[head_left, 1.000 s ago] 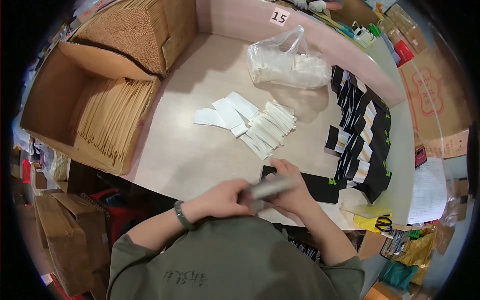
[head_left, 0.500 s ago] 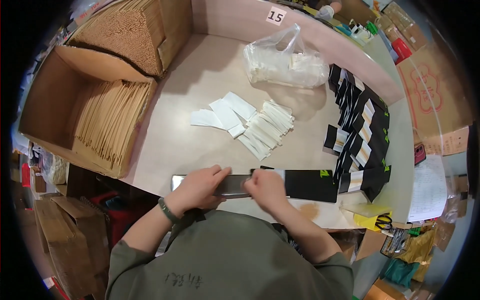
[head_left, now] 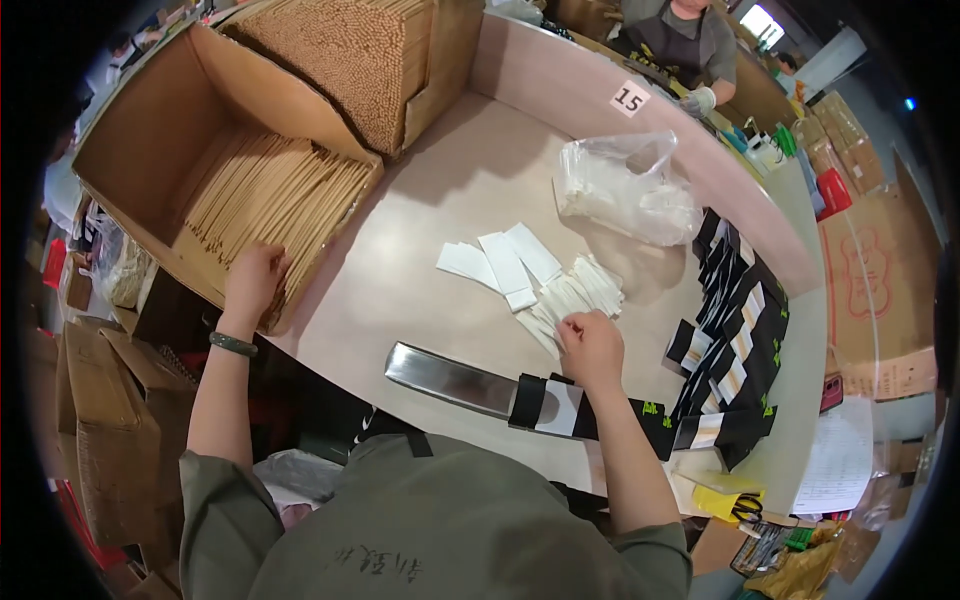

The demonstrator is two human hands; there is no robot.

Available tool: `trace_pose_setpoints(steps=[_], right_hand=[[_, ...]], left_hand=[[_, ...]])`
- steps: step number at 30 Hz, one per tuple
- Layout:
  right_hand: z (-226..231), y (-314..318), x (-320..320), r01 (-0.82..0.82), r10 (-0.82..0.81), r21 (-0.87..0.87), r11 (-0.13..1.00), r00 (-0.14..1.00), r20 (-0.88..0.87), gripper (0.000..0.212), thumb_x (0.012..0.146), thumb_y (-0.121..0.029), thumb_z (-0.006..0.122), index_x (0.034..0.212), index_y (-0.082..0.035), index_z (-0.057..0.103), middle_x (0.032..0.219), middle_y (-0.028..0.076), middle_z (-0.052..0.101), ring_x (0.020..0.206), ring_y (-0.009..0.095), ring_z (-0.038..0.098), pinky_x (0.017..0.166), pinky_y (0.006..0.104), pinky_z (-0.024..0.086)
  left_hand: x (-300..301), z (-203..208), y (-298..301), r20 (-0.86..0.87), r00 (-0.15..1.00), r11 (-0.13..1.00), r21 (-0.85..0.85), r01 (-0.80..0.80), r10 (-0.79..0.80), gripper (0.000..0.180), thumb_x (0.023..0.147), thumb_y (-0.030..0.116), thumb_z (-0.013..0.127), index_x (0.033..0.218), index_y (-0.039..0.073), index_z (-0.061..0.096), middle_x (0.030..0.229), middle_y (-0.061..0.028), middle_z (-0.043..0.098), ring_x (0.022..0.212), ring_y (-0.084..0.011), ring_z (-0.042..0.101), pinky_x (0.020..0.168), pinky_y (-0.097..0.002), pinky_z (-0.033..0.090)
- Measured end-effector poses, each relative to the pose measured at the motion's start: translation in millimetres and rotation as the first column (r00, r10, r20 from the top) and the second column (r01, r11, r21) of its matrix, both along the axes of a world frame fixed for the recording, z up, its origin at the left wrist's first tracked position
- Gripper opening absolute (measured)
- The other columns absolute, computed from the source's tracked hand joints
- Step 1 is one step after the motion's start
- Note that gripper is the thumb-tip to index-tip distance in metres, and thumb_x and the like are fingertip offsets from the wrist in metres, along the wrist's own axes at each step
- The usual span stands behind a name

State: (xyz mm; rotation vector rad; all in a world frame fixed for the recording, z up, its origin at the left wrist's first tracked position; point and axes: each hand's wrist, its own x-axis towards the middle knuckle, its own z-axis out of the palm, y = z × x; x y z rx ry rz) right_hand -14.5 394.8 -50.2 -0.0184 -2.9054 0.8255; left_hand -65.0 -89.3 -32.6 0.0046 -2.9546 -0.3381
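While both hands reach apart:
L hand (head_left: 255,280): fingers on sticks (head_left: 270,200) in box, grasp unclear.
R hand (head_left: 590,345): pinching white slips (head_left: 575,295).
Risk: metal chute (head_left: 455,380) overhangs counter (head_left: 450,200) edge; elbow bump may tip it.

Head cam looks steeply down, close over table (head_left: 450,200) (fisheye, edges bend).

An open carton (head_left: 150,150) of tan sticks stands at the table's left; a clear plastic bag (head_left: 625,190) lies far centre; black sleeves (head_left: 735,350) pile at right; a small white tag (head_left: 630,98) stands on the divider; brown boxes (head_left: 90,420) sit lower left.
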Motion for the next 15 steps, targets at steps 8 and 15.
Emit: trace_pose_setpoints(steps=[8, 15], right_hand=[[-17.1, -76.2, -71.2, 0.008, -0.039, 0.239, 0.971, 0.991, 0.126, 0.017, 0.081, -0.019, 0.065, 0.084, -0.003, 0.069, 0.084, 0.018, 0.068, 0.085, 0.037, 0.066, 0.073, 0.0481, 0.051], [28.9, -59.5, -23.2, -0.262, 0.262, 0.002, 0.965, 0.965, 0.028, 0.014, 0.080, -0.020, 0.065, 0.081, -0.007, 0.065, 0.083, 0.014, 0.066, 0.079, 0.035, 0.064, 0.069, 0.0450, 0.051]], left_hand=[[10.1, -3.5, 14.1, -0.050, 0.999, 0.990, 0.139, 0.014, -0.007, 0.017, 0.089, 0.015, 0.059, 0.094, 0.000, 0.065, 0.091, -0.0231, 0.063, 0.090, -0.0418, 0.060, 0.077, -0.0502, 0.048], [25.7, 14.3, 47.0, -0.244, 0.928, 0.842, 0.528, -0.115, 0.280, 0.014, 0.100, 0.012, 0.049, 0.100, 0.000, 0.056, 0.084, -0.0154, 0.063, 0.080, -0.0316, 0.062, 0.073, -0.0371, 0.050]])
